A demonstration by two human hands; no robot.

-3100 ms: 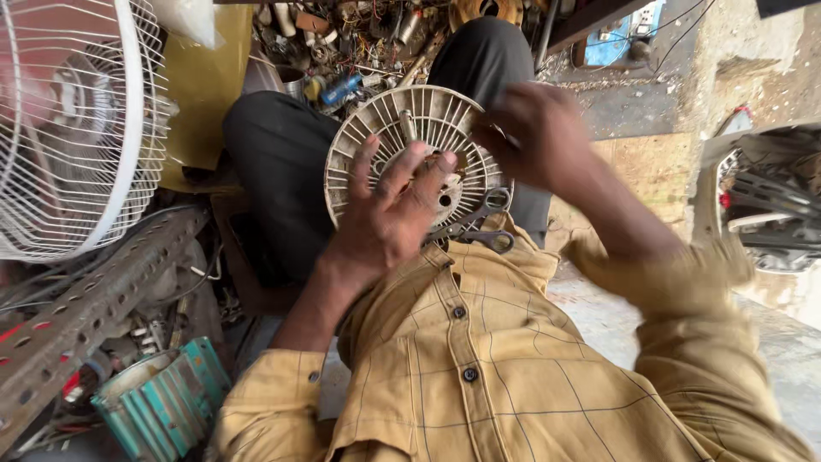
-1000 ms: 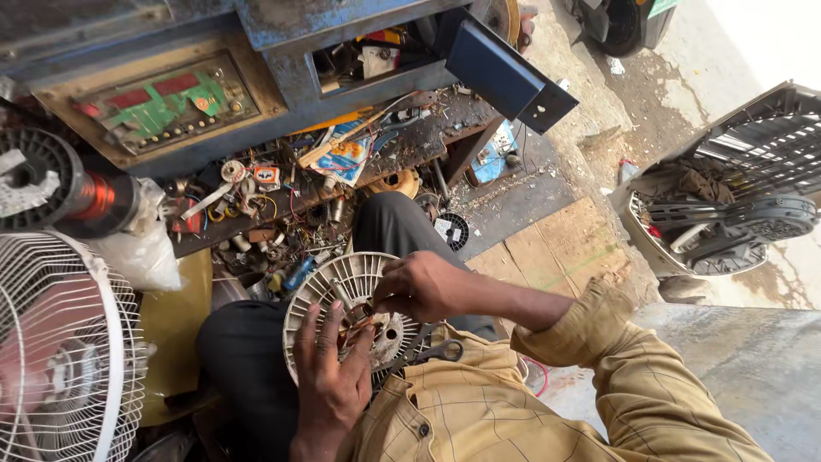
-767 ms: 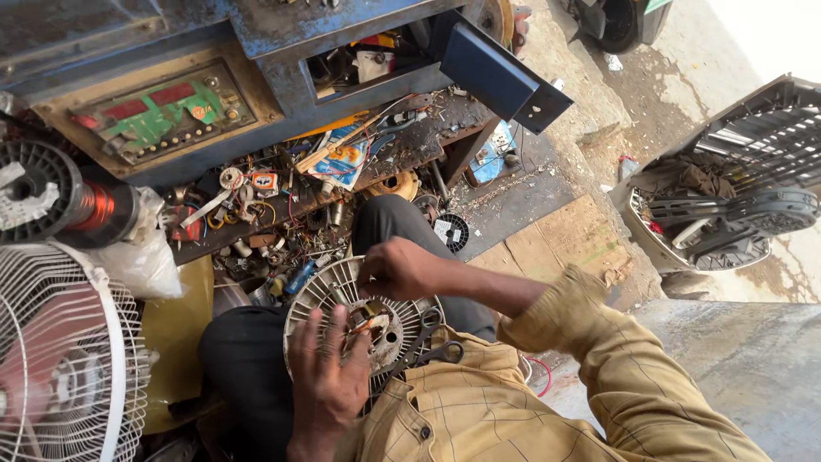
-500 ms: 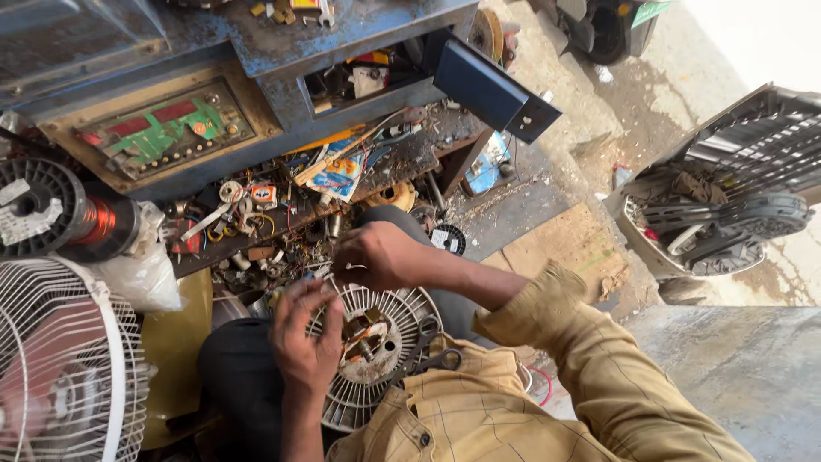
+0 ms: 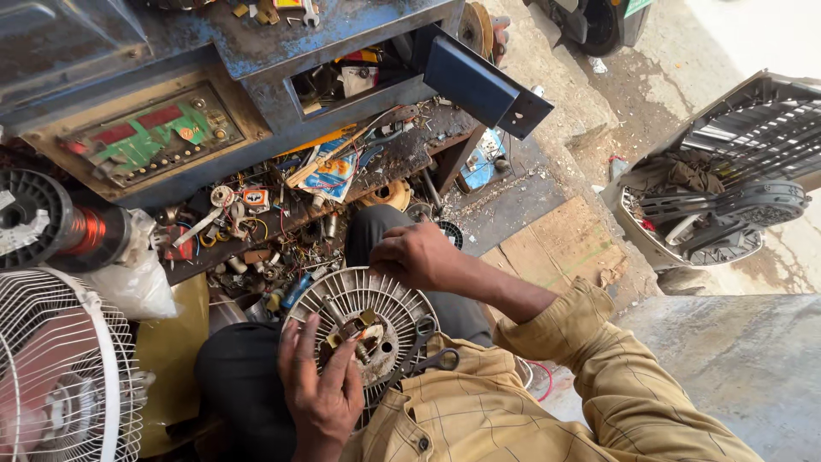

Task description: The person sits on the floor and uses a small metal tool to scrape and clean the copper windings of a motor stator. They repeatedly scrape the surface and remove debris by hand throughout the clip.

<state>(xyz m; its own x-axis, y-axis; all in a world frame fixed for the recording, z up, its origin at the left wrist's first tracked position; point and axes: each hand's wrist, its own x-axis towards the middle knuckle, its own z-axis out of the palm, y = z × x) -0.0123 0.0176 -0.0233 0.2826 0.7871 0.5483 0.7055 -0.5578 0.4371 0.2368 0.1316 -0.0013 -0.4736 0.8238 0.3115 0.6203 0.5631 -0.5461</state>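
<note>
in the head view, a round ribbed fan motor housing is seen resting on the person's lap, below the cluttered workbench. the left hand is laid flat on the housing's lower left, fingers spread and gripping nothing. the right hand is placed at the housing's upper right rim, fingers curled; whether anything is pinched cannot be told. a white fan guard is seen left of the housing.

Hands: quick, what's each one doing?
Left hand: open, fingers spread on the round fan motor housing.
Right hand: fingers curled at the housing's rim; grip unclear.
</note>
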